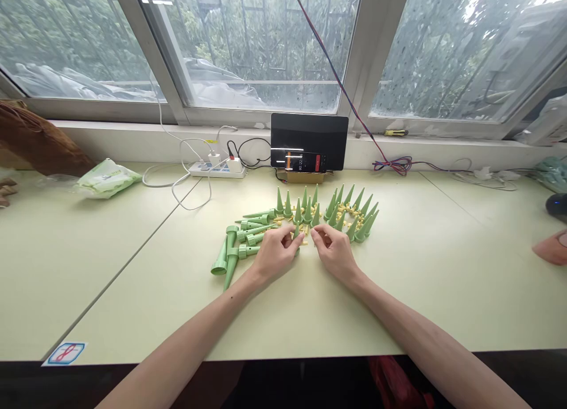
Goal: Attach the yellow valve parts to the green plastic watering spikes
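Observation:
My left hand [275, 251] pinches a green plastic spike [296, 229], its pointed tip upward between thumb and fingers. A few centimetres to the right, my right hand [334, 249] has thumb and fingertips pressed together; whatever they hold, if anything, is too small to make out. Just beyond both hands, several green spikes [308, 211] stand point up, with small yellow plastic pieces [305, 229] scattered among them. More upright spikes [364, 227] form a rough ring at the right, around more yellow pieces. Left of my left hand lie several green spikes with ribbed collars [231, 252].
A dark tablet [310, 131] leans behind the spikes, with a phone showing a timer [303, 162] before it. A power strip [218, 169] with white cables and a green-white packet [110, 179] are at left. Bundled wires [393, 165] lie at back right. Another person's finger [551, 248] shows at the right edge.

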`<state>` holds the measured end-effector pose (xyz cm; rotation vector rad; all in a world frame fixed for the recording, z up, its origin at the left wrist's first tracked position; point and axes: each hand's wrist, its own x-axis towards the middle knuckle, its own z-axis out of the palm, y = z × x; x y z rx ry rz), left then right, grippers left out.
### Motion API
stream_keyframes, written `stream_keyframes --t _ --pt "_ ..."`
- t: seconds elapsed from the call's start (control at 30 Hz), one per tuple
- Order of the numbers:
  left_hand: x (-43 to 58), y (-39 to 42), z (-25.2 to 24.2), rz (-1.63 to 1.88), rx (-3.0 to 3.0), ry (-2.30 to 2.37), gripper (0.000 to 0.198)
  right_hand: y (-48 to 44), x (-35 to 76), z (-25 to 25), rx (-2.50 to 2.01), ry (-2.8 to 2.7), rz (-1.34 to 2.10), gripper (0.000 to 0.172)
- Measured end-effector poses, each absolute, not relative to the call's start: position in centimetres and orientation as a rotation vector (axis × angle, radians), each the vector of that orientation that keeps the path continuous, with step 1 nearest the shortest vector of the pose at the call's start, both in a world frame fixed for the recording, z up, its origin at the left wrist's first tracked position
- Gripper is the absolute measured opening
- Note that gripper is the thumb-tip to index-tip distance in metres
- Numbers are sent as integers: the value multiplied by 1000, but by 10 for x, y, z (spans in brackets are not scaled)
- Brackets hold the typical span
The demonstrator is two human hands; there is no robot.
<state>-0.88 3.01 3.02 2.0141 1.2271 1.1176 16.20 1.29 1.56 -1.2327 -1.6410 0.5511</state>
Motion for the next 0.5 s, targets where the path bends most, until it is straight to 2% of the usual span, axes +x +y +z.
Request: stream_keyframes --t 0.5 --pt "-13 37 24 1174 2082 1392 36 16 164 13 -1246 -1672 546 23"
